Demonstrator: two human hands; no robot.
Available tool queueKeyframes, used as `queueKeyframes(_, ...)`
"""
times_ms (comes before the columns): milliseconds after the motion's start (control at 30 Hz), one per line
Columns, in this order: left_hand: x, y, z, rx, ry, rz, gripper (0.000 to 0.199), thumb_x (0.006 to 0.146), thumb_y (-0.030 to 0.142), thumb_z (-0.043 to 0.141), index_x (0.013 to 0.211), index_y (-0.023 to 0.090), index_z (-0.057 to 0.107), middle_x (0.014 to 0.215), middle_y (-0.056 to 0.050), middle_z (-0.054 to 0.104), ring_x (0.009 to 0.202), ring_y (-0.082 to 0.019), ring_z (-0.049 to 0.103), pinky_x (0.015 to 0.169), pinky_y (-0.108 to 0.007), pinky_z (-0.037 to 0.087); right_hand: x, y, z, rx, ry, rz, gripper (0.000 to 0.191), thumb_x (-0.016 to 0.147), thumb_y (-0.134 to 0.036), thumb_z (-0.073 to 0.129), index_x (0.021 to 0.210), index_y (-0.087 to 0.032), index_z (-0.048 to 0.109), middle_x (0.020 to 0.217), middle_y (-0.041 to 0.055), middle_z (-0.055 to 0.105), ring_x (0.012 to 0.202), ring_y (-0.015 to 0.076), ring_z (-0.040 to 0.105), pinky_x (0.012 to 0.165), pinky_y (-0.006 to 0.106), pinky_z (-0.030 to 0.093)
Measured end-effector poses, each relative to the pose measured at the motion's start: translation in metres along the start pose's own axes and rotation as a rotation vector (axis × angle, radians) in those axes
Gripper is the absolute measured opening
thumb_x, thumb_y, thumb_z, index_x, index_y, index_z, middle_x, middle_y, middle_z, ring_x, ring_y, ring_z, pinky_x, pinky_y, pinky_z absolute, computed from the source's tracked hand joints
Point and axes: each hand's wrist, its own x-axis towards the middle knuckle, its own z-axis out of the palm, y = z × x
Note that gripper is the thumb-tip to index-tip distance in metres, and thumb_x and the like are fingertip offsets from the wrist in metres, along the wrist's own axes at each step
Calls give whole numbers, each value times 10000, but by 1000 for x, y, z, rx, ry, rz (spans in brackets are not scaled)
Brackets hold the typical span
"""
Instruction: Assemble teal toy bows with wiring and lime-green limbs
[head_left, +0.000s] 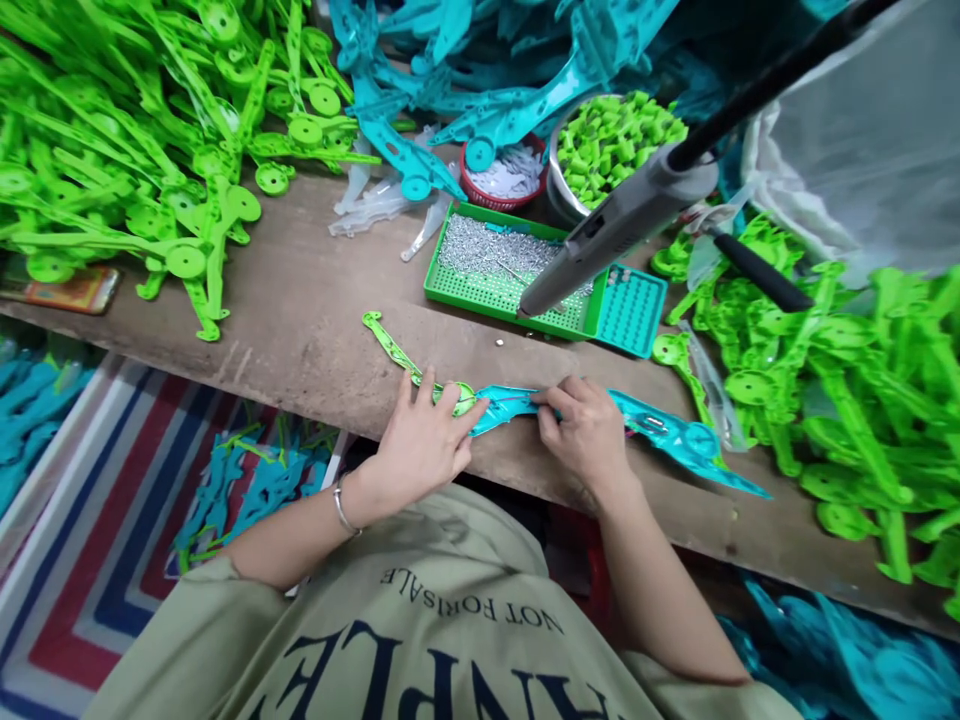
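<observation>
A long turquoise plastic part [671, 440] lies along the front of the workbench, its hollow ribbed side up. Against its left end is a bright green plastic arm [388, 345] with a round disc. My left hand [424, 430] rests over the joint with its fingers spread, fingertips on the green arm and the end of the turquoise part. My right hand [585, 430] is closed in a pinch over the middle of the turquoise part, at a thin purplish wire [517, 398] running along its hollow. Its fingers hide the wire's far end.
Behind the parts stand a green tray [510, 312] of small metal screws, a turquoise tray [634, 310], a red basket [501, 195] and a bowl of green pieces [619, 145]. A grey electric screwdriver [622, 225] hangs above. Green parts [847, 380] are heaped on both sides.
</observation>
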Motion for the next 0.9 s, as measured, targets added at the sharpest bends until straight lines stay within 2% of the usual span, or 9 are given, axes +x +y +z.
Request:
queueKeyframes(100, 11, -24, -17, -53, 53, 55, 403, 995, 280, 488, 1366, 245, 642, 1179, -122, 668, 1209, -341, 610, 1120, -582, 432, 0, 0, 0, 22, -9, 5, 216, 839, -118, 558, 776, -211, 743, 729, 63, 586, 720, 226, 503, 671, 350, 362)
queueKeyframes(133, 19, -37, -22, -76, 83, 30, 348, 996, 241, 460, 1268, 215, 675, 1141, -117, 669, 1113, -303, 635, 1095, -533, 458, 0, 0, 0, 23, -14, 9, 219, 840, -120, 554, 773, -212, 741, 727, 64, 583, 718, 227, 502, 671, 350, 363)
queueKeyframes(200, 43, -69, -28, -93, 179, -144, 310, 975, 160, 423, 1179, 166, 656, 1118, -137, 649, 1067, -298, 623, 992, -470, 505, 0, 0, -1, 27, -17, 16, 226, 846, -125, 546, 772, -213, 740, 720, 64, 574, 712, 229, 495, 670, 353, 361)
queueKeyframes(300, 90, -120, -24, -179, 307, -345, 296, 996, 121, 422, 1241, 160, 583, 1241, -149, 603, 1203, -296, 574, 1067, -451, 456, -1, 1, -1, 30, -8, 6, 222, 852, -130, 545, 782, -208, 741, 712, 64, 565, 703, 229, 493, 671, 356, 364)
queueKeyframes(400, 133, -158, -10, -292, 217, -444, 338, 929, 182, 674, 1239, 104, 563, 1345, -208, 543, 1289, -337, 532, 1137, -481, 408, -1, 1, -1, 17, -8, 2, 208, 845, -128, 549, 791, -204, 734, 713, 62, 572, 696, 225, 502, 670, 353, 368)
queueKeyframes(500, 155, -176, 4, -381, 183, -499, 295, 872, 184, 749, 1118, 103, 608, 1292, -219, 583, 1268, -362, 556, 1131, -514, 415, -1, 0, 0, -9, -15, -6, 205, 844, -134, 543, 791, -203, 728, 710, 59, 579, 691, 219, 512, 665, 342, 369)
queueKeyframes(667, 147, -190, 15, -488, 325, -493, 234, 818, 121, 748, 1005, 168, 616, 1079, -148, 677, 1143, -336, 631, 1084, -506, 455, 0, 0, -1, -58, 10, -46, 230, 861, -142, 517, 795, -193, 732, 711, 61, 602, 668, 209, 527, 654, 327, 385)
queueKeyframes(800, 115, -202, 6, -627, 613, -404, 216, 800, 146, 779, 901, 222, 603, 878, -56, 671, 1021, -286, 665, 1034, -465, 484, -2, 0, -1, -63, 48, -60, 223, 869, -150, 519, 799, -188, 728, 705, 64, 611, 664, 214, 546, 660, 331, 406)
queueKeyframes(900, 80, -204, -10, -695, 825, -376, 224, 823, 249, 816, 886, 240, 602, 865, -19, 657, 976, -241, 672, 972, -406, 521, -3, 0, 0, -54, 51, -58, 213, 875, -156, 521, 804, -193, 718, 713, 65, 622, 668, 220, 563, 662, 332, 421)
